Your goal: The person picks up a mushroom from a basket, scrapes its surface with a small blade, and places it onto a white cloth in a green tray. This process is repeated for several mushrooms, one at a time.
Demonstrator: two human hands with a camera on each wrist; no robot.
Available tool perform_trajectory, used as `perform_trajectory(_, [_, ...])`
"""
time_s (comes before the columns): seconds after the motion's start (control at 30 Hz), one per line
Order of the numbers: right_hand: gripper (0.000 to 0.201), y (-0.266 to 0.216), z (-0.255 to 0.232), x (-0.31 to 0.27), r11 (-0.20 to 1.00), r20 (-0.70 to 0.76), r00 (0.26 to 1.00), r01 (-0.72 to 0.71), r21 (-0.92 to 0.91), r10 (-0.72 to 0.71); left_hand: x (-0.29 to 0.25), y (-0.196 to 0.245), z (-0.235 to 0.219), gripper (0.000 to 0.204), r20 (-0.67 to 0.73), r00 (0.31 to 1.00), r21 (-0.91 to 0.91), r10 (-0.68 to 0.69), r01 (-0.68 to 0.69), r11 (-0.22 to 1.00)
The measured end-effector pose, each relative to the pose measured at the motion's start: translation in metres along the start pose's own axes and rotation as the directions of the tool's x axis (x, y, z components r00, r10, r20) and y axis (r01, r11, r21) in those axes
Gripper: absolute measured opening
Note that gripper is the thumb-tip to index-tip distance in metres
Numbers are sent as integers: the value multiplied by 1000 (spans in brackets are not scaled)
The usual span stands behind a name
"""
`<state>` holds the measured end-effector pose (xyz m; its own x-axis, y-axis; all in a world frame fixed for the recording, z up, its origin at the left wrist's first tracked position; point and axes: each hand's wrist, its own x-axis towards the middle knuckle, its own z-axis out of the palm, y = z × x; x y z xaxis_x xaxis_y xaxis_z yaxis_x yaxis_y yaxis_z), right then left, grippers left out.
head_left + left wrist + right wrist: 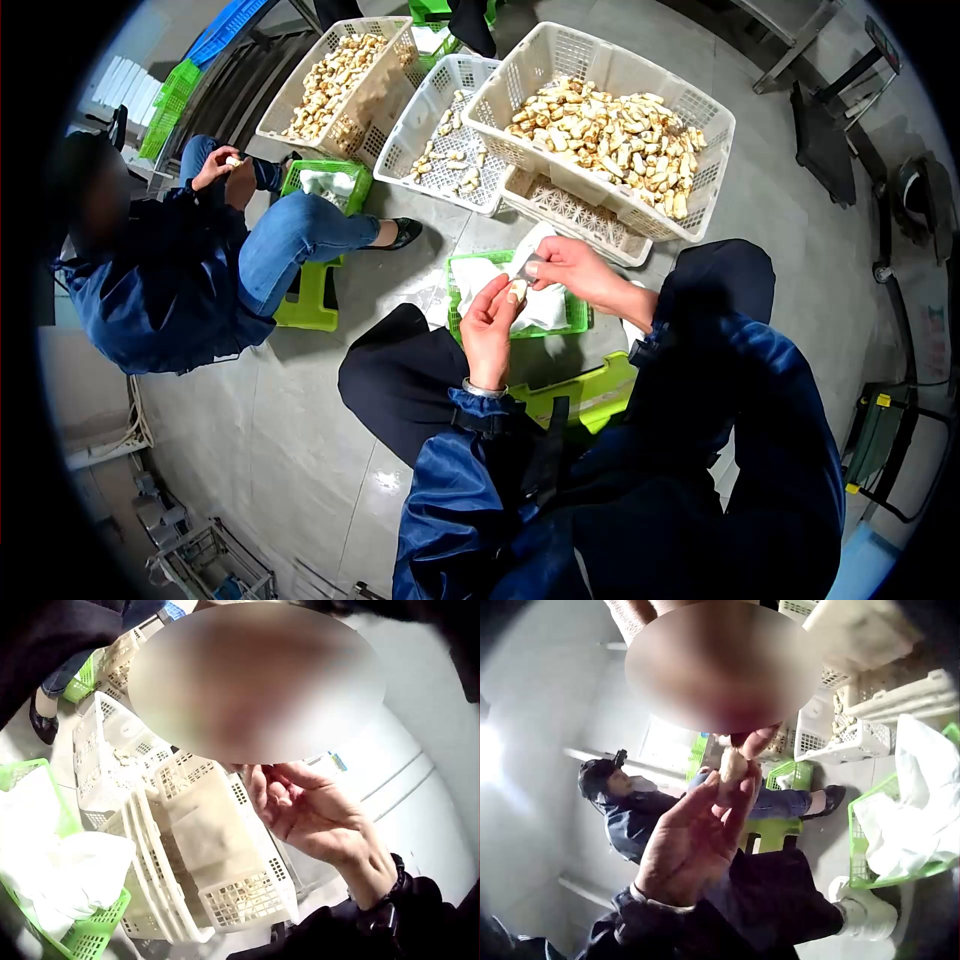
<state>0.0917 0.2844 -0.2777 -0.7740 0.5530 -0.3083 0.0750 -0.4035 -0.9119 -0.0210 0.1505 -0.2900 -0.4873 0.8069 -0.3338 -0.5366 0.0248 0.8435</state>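
Observation:
In the head view my left hand [488,335] pinches a small pale mushroom [517,290] between thumb and fingers. The right wrist view shows the left hand [694,844] gripping this mushroom [732,769] upright, with fingertips of the right hand close against its top. My right hand [585,272] is bent in from the right, its fingers close to the mushroom. In the left wrist view the right hand [315,817] has curled fingers; blurring hides their tips and whatever they may hold. Below both hands is a green basket [578,318] with a white bag [543,308].
Ahead stand a large crate [715,150] heaped with mushrooms, a crate [395,150] with a few, and another full one [275,115]. A seated person [165,270] works at the left. A green stool [590,393] is between my knees.

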Motion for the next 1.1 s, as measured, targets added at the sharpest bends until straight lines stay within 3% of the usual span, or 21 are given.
perform_trajectory(0.13, [14, -6, 3, -3, 1000, 46, 999, 28, 7, -28, 1, 1, 0, 37, -28, 1000, -12, -1, 1, 1000])
perform_trajectory(0.2, [14, 3, 3, -1, 994, 66, 993, 100, -53, -97, -1, 2, 1, 36, -33, 999, -2, 10, -10, 1000])
perform_trajectory(0.27, [11, 6, 2, -1, 956, 113, 981, 180, -233, -157, -1, 2, 1, 36, 2, 1000, -5, 1, -1, 1000])
perform_trajectory(0.3, [10, 4, 1, 1, 966, 85, 992, 108, -236, -91, -1, 1, 0, 37, 0, 1000, -34, -19, 19, 999])
perform_trajectory(0.33, [11, 1, -2, 0, 991, 82, 996, 52, -122, -43, -1, 2, 1, 37, 0, 1000, -34, -20, 20, 999])
perform_trajectory(0.43, [12, -7, -2, -2, 1000, 60, 998, -1, -31, 2, -1, 3, 2, 36, -8, 999, -51, -37, 37, 998])
perform_trajectory(0.53, [11, 2, 0, -3, 993, 140, 985, 110, -39, -104, -1, 3, 1, 36, -28, 999, -58, -27, 25, 998])
perform_trajectory(0.6, [9, 7, 1, -1, 980, 115, 985, 143, -138, -128, -1, 3, 2, 36, -7, 999, 14, 39, -39, 999])
perform_trajectory(0.67, [8, 5, 0, -1, 984, 108, 991, 89, -152, -72, -2, -2, 5, 33, -40, 989, 93, 140, -136, 986])
perform_trajectory(0.77, [11, 6, 9, -2, 974, 25, 984, 181, -134, -179, -2, -7, 7, 31, -62, 957, 304, 284, -253, 919])
perform_trajectory(0.87, [9, 8, 13, -5, 974, 13, 981, 193, -114, -193, -7, 3, 13, 32, -58, 960, 457, 273, -217, 862])
perform_trajectory(0.93, [9, 7, 9, -2, 978, 50, 982, 188, -85, -184, -6, 0, 12, 33, -32, 971, 361, 237, -210, 909])
perform_trajectory(1.0, [7, 2, 6, 1, 984, 93, 981, 174, -28, -171, -1, -3, 10, 31, 32, 982, 129, 189, -191, 973])
perform_trajectory(1.07, [7, -5, 7, 1, 994, 88, 991, 108, -31, -105, -1, -1, 5, 33, -1, 999, -93, -42, 42, 995])
perform_trajectory(1.1, [7, -6, 7, 1, 994, 86, 991, 101, -33, -98, -3, 6, 7, 35, -8, 997, -137, -74, 73, 988])
